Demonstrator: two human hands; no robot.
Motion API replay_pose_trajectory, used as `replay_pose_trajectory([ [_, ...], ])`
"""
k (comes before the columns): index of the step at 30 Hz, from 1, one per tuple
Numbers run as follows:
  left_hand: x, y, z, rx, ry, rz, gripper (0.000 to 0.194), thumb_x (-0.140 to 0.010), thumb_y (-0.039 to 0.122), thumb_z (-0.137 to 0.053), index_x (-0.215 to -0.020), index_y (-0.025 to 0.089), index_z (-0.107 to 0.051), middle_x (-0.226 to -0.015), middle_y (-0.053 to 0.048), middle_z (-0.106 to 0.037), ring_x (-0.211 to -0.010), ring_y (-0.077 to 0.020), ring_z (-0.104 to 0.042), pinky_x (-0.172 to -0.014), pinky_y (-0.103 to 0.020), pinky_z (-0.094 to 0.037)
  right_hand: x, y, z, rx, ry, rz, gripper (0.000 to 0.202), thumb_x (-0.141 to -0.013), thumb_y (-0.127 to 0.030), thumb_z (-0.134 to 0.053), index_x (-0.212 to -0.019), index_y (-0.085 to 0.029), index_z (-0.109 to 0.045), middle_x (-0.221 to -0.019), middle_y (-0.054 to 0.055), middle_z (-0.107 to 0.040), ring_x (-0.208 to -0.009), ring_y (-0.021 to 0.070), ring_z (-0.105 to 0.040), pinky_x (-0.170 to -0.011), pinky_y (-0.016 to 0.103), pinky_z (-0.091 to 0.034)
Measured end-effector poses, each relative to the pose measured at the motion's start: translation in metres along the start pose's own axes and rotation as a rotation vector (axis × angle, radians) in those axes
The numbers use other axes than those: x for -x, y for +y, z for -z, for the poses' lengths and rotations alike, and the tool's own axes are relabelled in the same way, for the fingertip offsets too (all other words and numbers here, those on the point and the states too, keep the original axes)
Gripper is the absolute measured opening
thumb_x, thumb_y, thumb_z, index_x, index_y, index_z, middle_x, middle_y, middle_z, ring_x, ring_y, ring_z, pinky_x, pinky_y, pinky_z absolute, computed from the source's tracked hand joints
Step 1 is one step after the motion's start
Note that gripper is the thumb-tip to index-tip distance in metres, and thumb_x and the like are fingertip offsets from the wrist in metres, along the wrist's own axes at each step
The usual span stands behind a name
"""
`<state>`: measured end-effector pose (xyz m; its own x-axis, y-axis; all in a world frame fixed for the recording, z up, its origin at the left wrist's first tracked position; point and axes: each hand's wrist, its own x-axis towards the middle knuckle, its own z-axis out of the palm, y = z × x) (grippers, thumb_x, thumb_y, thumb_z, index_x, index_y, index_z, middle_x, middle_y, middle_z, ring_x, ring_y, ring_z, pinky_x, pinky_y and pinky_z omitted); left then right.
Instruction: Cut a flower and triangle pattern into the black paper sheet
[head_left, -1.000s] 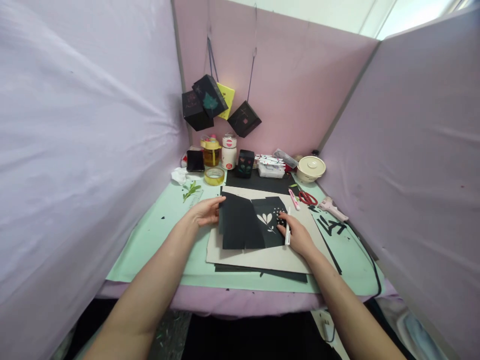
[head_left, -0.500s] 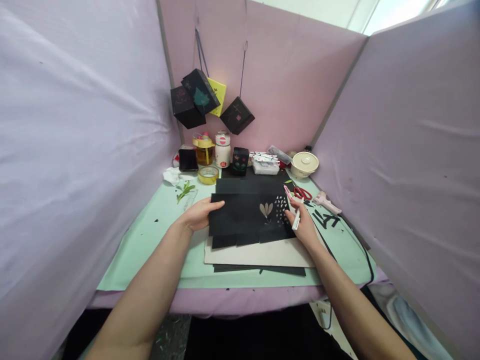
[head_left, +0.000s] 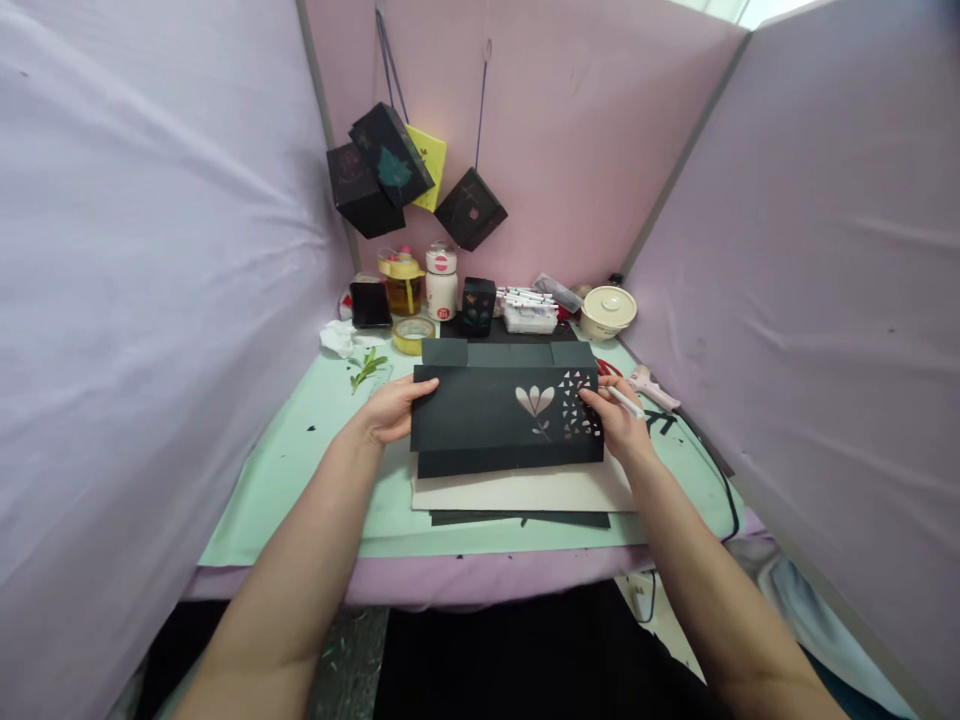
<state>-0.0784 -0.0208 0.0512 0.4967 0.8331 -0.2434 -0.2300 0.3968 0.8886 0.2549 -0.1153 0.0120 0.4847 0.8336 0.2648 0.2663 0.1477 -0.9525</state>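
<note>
A black card [head_left: 476,410] with a cut-out flower and many small cut-out triangles on its right part is held up between my hands, its folded flaps showing along the top and bottom. My left hand [head_left: 395,407] grips its left edge, thumb on the front face. At the right edge my right hand [head_left: 621,418] pinches the card and also holds a white pen [head_left: 625,402], which points down to the right. Beneath the card lies a pale board [head_left: 517,492], with black sheets [head_left: 480,519] sticking out from under it.
Along the back stand a yellow-lidded jug [head_left: 403,285], a white bottle [head_left: 442,285], a small black box [head_left: 477,308], pens [head_left: 529,300] and a lidded bowl [head_left: 608,310]. Tape [head_left: 413,335] and green leaves [head_left: 367,370] lie left; a glue gun [head_left: 654,388] lies right. Black boxes [head_left: 471,210] hang behind.
The card has been raised and tilted, so its cut-outs show more clearly and its top flaps stand up. My right hand has shifted right along with the card's edge. The view has tipped down slightly.
</note>
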Motion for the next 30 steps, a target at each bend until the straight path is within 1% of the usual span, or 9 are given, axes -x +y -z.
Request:
replay_pose_trajectory([
  [3, 0.0, 0.002, -0.001, -0.02, 0.01, 0.012, 0.02, -0.082, 0.016, -0.067, -0.101, 0.01, -0.069, -0.097, -0.013, -0.076, -0.094, -0.0254, -0.073, -0.088, -0.04, -0.06, 0.001, 0.002, 0.0, 0.05, 0.008, 0.0, 0.046, -0.07, -0.056, -0.071, -0.093, -0.024, -0.048, -0.061, -0.008, -0.053, -0.057, 0.0155, -0.057, -0.06, 0.029, -0.05],
  [6, 0.0, 0.002, -0.001, -0.065, 0.034, 0.029, 0.02, -0.082, 0.017, -0.068, -0.102, 0.011, -0.068, -0.096, -0.012, -0.076, -0.091, -0.0236, -0.074, -0.085, -0.037, -0.06, 0.002, 0.009, 0.001, 0.168, 0.009, 0.011, 0.043, -0.077, -0.058, -0.063, -0.097, -0.023, -0.048, -0.068, -0.004, -0.059, -0.065, 0.0178, -0.061, -0.066, 0.032, -0.052],
  [9, -0.002, 0.0, 0.001, -0.139, 0.076, 0.06, 0.02, -0.08, 0.016, -0.07, -0.1, 0.013, -0.068, -0.089, -0.009, -0.076, -0.082, -0.0209, -0.074, -0.075, -0.031, -0.061, 0.001, 0.018, 0.01, 0.373, 0.026, 0.03, 0.036, -0.085, -0.052, -0.054, -0.105, -0.023, -0.048, -0.09, 0.005, -0.068, -0.083, 0.0221, -0.066, -0.076, 0.036, -0.052],
  [11, -0.003, -0.002, 0.001, -0.197, 0.104, 0.083, 0.021, -0.078, 0.016, -0.071, -0.099, 0.014, -0.067, -0.083, -0.007, -0.075, -0.073, -0.0195, -0.073, -0.067, -0.027, -0.06, -0.002, 0.022, 0.02, 0.551, 0.019, 0.034, 0.033, -0.087, -0.045, -0.054, -0.111, -0.022, -0.05, -0.103, 0.009, -0.069, -0.093, 0.0251, -0.065, -0.083, 0.039, -0.05],
  [13, -0.003, -0.003, 0.0, -0.247, 0.117, 0.1, 0.024, -0.076, 0.016, -0.073, -0.099, 0.015, -0.067, -0.078, -0.005, -0.075, -0.069, -0.0196, -0.072, -0.062, -0.026, -0.059, -0.009, 0.023, 0.034, 0.739, -0.038, 0.021, 0.032, -0.088, -0.036, -0.056, -0.116, -0.021, -0.052, -0.103, 0.011, -0.069, -0.094, 0.0273, -0.065, -0.085, 0.041, -0.048],
  [16, 0.0, -0.001, -0.003, -0.297, 0.122, 0.107, 0.024, -0.076, 0.016, -0.071, -0.1, 0.016, -0.067, -0.076, -0.004, -0.074, -0.07, -0.0197, -0.072, -0.063, -0.027, -0.059, -0.024, 0.022, 0.053, 0.998, -0.198, -0.023, 0.028, -0.089, -0.027, -0.061, -0.115, -0.017, -0.059, -0.095, 0.013, -0.07, -0.09, 0.0283, -0.066, -0.083, 0.04, -0.049],
  [20, 0.004, 0.005, -0.007, -0.355, 0.136, 0.095, 0.018, -0.075, 0.015, -0.067, -0.093, 0.017, -0.066, -0.072, -0.002, -0.073, -0.069, -0.0191, -0.071, -0.067, -0.027, -0.059, -0.044, 0.015, 0.066, 1.261, -0.384, -0.083, 0.028, -0.096, -0.033, -0.062, -0.116, -0.015, -0.062, -0.11, 0.01, -0.066, -0.097, 0.0219, -0.065, -0.086, 0.041, -0.054],
  [25, -0.001, 0.004, -0.003, -0.431, 0.162, 0.058, 0.024, -0.068, 0.015, -0.069, -0.092, 0.019, -0.066, -0.071, -0.001, -0.072, -0.074, -0.0218, -0.072, -0.068, -0.028, -0.058, -0.053, 0.001, 0.06, 1.451, -0.496, -0.05, 0.032, -0.097, -0.035, -0.06, -0.124, -0.016, -0.059, -0.122, 0.009, -0.062, -0.103, 0.0212, -0.065, -0.088, 0.042, -0.057],
  [30, -0.008, -0.003, 0.003, -0.511, 0.185, 0.013, 0.033, -0.062, 0.014, -0.07, -0.095, 0.019, -0.066, -0.078, -0.001, -0.074, -0.083, -0.0235, -0.072, -0.07, -0.027, -0.057, -0.069, -0.013, 0.029, 1.517, -0.528, 0.113, 0.034, -0.097, -0.034, -0.06, -0.126, -0.017, -0.058, -0.123, 0.01, -0.062, -0.105, 0.0222, -0.064, -0.089, 0.043, -0.056],
])
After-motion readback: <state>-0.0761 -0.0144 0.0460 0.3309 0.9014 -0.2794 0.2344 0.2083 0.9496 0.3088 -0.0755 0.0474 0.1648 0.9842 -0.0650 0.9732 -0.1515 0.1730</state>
